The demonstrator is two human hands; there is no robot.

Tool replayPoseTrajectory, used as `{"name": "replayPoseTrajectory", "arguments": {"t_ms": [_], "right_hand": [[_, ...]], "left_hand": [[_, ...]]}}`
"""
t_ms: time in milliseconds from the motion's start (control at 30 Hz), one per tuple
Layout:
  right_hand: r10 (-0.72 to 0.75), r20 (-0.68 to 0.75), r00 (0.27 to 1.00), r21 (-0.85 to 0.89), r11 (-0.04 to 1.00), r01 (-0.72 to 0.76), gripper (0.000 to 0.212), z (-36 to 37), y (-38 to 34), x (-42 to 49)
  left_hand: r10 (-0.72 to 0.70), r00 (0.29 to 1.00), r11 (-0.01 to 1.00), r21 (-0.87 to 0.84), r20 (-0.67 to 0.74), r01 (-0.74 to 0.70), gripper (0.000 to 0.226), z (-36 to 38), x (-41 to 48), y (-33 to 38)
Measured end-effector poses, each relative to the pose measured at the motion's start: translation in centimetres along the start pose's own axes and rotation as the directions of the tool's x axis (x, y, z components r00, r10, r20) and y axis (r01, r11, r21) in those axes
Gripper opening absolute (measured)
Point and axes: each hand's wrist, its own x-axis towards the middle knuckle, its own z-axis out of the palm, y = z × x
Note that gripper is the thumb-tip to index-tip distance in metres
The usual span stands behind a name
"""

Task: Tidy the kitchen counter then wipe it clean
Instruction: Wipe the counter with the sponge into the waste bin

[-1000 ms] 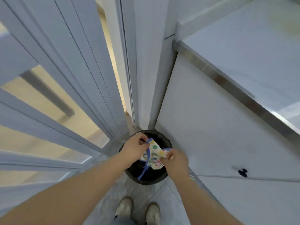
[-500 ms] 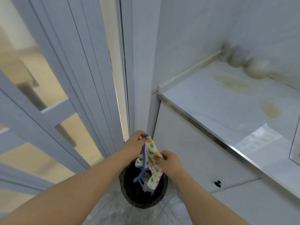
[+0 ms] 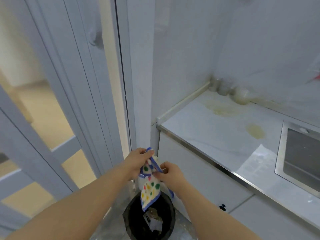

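Observation:
A white cloth with coloured dots and a blue border hangs over a black bin on the floor. My left hand pinches its top corner. My right hand grips the cloth's edge just to the right. The pale kitchen counter runs to the right at about hand height and shows yellowish stains. Scraps of waste lie inside the bin.
A steel sink is set into the counter at the right edge. Blurred glass jars stand in the counter's back corner. White cabinet doors with a dark knob lie below. A sliding glass door fills the left.
Both hands have lifted the cloth up from the bin's mouth. The view has tilted up, so more of the counter, the stains and the sink show.

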Motion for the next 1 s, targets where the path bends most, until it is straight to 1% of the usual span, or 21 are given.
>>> {"name": "replayPoseTrajectory", "arguments": {"t_ms": [100, 133, 233, 300, 333, 367, 433, 467, 567, 667, 767, 833, 900, 967, 1000], "right_hand": [[-0.033, -0.206, 0.978, 0.045, 0.998, 0.044, 0.014, -1.6, -1.3, 0.0], [-0.046, -0.249, 0.967, 0.039, 0.998, 0.058, 0.014, -2.0, -1.5, 0.1], [-0.072, -0.24, 0.968, -0.016, 0.997, 0.071, 0.009, -3.0, -2.8, -0.1], [-0.049, -0.308, 0.95, 0.087, 0.993, 0.08, 0.011, -3.7, -3.8, 0.0], [-0.034, -0.339, 0.94, 0.136, 0.987, 0.085, 0.015, -4.1, -4.2, 0.1], [-0.024, -0.344, 0.939, 0.138, 0.987, 0.076, 0.018, -4.4, -4.7, 0.3], [-0.001, -0.303, 0.953, 0.113, 0.993, 0.036, 0.026, -4.8, -5.5, 0.4], [0.027, -0.283, 0.959, 0.132, 0.991, 0.011, 0.029, -5.0, -5.8, 0.4], [0.077, -0.249, 0.965, 0.251, 0.968, -0.012, 0.031, -5.5, -6.6, 0.4], [0.073, -0.161, 0.984, 0.388, 0.921, -0.005, 0.022, -5.4, -7.9, -0.3], [0.031, -0.078, 0.996, 0.425, 0.905, 0.005, 0.018, -5.3, -9.4, -0.8], [0.015, -0.052, 0.999, 0.497, 0.868, 0.013, 0.017, -5.4, -10.2, -1.0], [-0.001, 0.006, 1.0, 0.569, 0.822, -0.003, 0.024, -5.9, -10.9, -1.3], [-0.005, 0.055, 0.999, 0.572, 0.82, -0.028, 0.027, -6.6, -11.4, -1.8], [-0.008, 0.06, 0.998, 0.548, 0.836, -0.026, 0.026, -6.9, -11.7, -2.0]], "left_hand": [[0.105, 0.994, 0.986, 0.129, -0.024, -0.101, 0.01, -1.1, -0.3, 1.2], [0.132, 0.991, 0.974, 0.187, -0.015, -0.127, 0.013, -1.4, -0.5, 1.5], [0.169, 0.985, 0.9, 0.404, 0.024, -0.164, 0.027, -2.3, -1.0, 2.1], [0.212, 0.977, 0.889, 0.42, -0.033, -0.179, 0.027, -3.1, -1.1, 2.7], [0.233, 0.971, 0.89, 0.415, -0.059, -0.189, 0.023, -3.4, -1.1, 3.1], [0.243, 0.968, 0.887, 0.418, -0.068, -0.193, 0.017, -3.6, -1.3, 3.4], [0.224, 0.973, 0.885, 0.428, -0.05, -0.182, 0.006, -3.6, -1.9, 4.3], [0.214, 0.976, 0.887, 0.425, -0.037, -0.178, 0.009, -3.4, -2.2, 4.7], [0.19, 0.982, 0.917, 0.358, -0.008, -0.175, 0.019, -2.3, -2.6, 5.9], [0.192, 0.981, 0.927, 0.324, 0.03, -0.191, 0.021, -0.8, -3.0, 7.1], [0.225, 0.97, 0.906, 0.346, 0.095, -0.244, 0.018, 0.7, -3.5, 8.2], [0.241, 0.96, 0.886, 0.371, 0.143, -0.278, 0.015, 1.2, -3.8, 8.9], [0.239, 0.95, 0.884, 0.36, 0.201, -0.299, 0.009, 1.1, -4.2, 9.4], [0.25, 0.93, 0.858, 0.384, 0.27, -0.342, 0.018, 0.9, -4.4, 9.8], [0.272, 0.918, 0.817, 0.435, 0.29, -0.379, 0.022, 0.8, -4.5, 10.0]]}}
